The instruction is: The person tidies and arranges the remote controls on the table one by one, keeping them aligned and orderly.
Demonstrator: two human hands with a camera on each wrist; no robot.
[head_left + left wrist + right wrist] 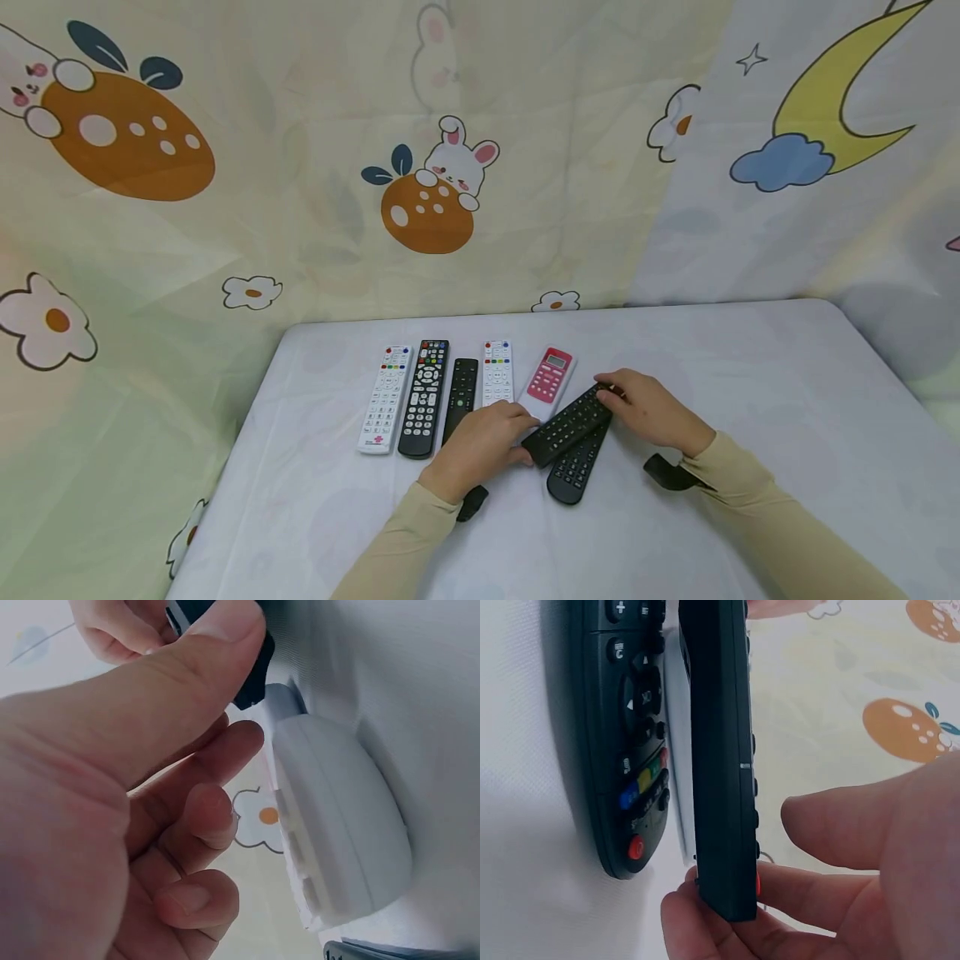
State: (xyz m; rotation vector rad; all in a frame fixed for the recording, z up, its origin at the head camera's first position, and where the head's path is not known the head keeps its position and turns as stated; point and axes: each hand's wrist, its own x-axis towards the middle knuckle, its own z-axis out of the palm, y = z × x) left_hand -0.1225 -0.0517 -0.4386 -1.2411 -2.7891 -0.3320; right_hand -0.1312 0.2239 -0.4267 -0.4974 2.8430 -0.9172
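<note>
A black remote control [566, 427] is held slantwise between both hands, over another black remote control [572, 479] with a rounded end that lies on the table. My left hand [483, 437] pinches its near left end, the thumb on top in the left wrist view. At the far right end, my right hand [651, 408] holds it with curled fingers. The right wrist view shows the held remote's side edge; its thumb [810, 829] stands a little off the buttons. Just left of the held remote lies a white remote with a pink-red keypad [549, 385].
A row of remotes lies to the left: a white one [386, 400], a large black one [425, 400], a slim black one [461, 392] and another white one [497, 371], the last two partly hidden by the left hand. A white cloth covers the table [750, 375]; a patterned curtain [300, 225] hangs behind.
</note>
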